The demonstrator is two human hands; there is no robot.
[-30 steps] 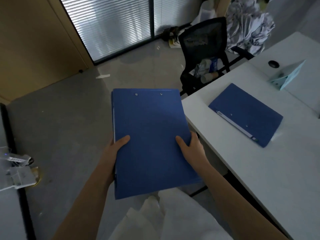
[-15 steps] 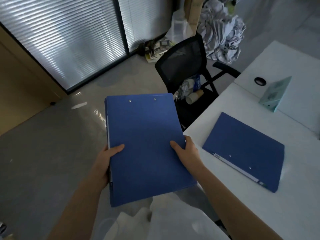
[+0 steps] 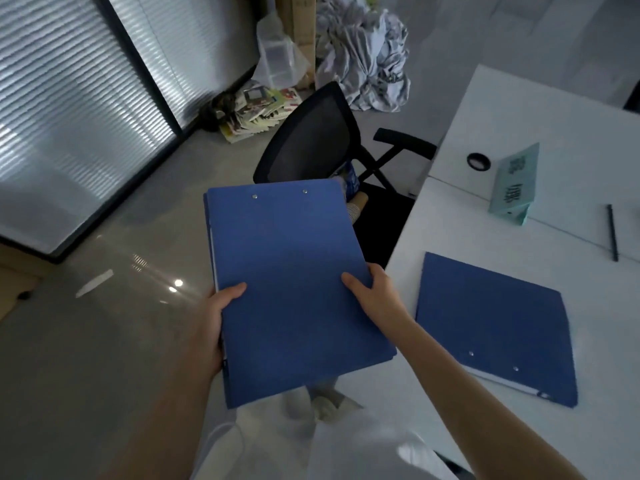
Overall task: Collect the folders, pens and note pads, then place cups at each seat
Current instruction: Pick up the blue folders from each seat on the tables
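folder [image 3: 291,285] unlabelled, held w/ both hands.

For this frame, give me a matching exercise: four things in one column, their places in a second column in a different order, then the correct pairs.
Things:
1. stack of folders
2. single folder
3. pen
4. office chair

Places:
A. lying flat on the white table, near its front edge
B. standing on the floor, beside the table's end
C. held in the air by the left hand and right hand
D. lying on the table, beyond the single folder, next to the green sign

Pairs: 1-C, 2-A, 3-D, 4-B
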